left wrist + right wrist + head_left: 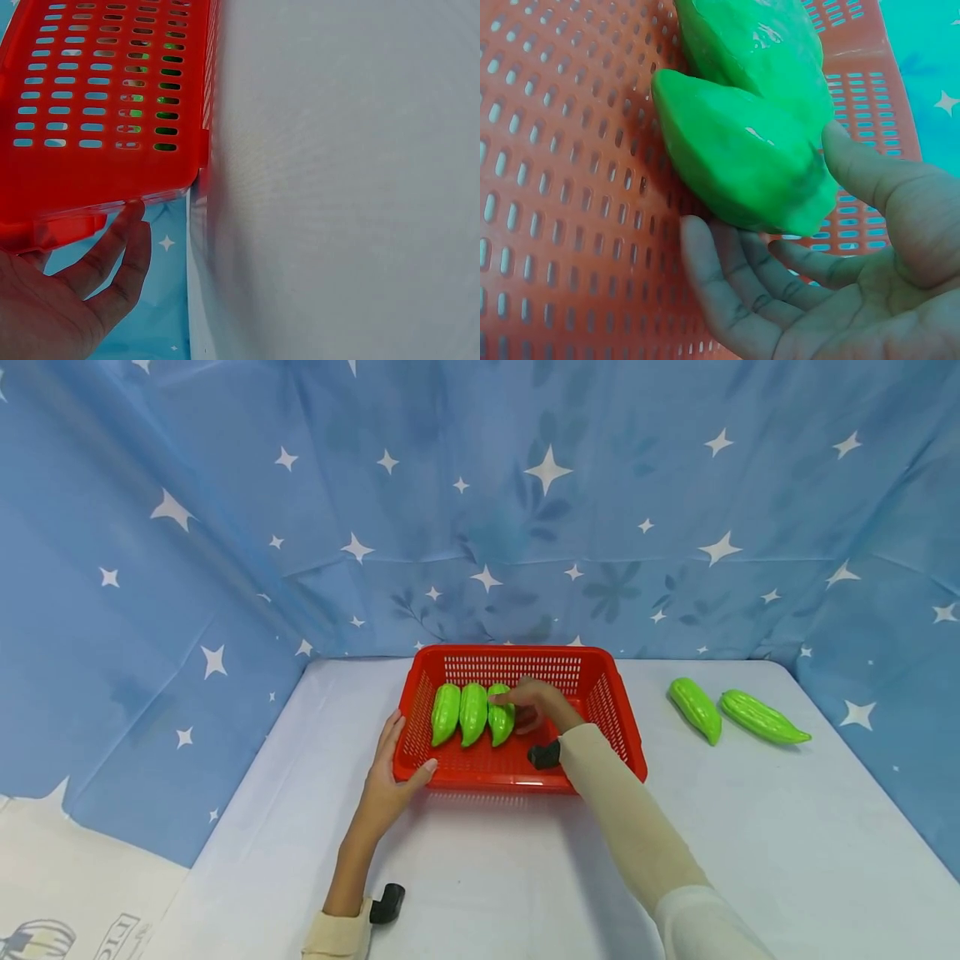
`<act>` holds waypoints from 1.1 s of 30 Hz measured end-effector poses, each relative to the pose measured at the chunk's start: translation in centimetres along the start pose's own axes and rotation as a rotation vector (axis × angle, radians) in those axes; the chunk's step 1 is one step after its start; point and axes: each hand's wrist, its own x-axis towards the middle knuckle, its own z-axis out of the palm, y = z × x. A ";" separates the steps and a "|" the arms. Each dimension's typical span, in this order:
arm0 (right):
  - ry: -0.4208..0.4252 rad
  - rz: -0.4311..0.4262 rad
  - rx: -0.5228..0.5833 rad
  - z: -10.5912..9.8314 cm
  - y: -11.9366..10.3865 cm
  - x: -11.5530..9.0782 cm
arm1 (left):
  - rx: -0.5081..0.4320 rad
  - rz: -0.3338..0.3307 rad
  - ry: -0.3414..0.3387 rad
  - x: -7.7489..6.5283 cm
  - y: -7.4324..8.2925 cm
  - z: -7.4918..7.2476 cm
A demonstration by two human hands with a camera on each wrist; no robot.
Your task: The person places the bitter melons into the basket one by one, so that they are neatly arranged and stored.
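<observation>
Three green bitter melons lie side by side in a red plastic basket: a left one, a middle one and a right one. My right hand is inside the basket, at the right melon. In the right wrist view its thumb overlaps that melon's side, and the other fingers bend loosely beside its lower edge. My left hand holds the basket's front left corner, thumb over the front rim. Fingertips meet the outer wall in the left wrist view.
Two more bitter melons lie on the white table to the basket's right, a shorter one and a longer one. A blue curtain with white stars hangs behind the table and along its sides.
</observation>
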 end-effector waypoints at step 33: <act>0.035 -0.001 -0.007 0.2 -0.3 -0.9 | 0.003 0.020 0.003 0.0 0.0 -0.1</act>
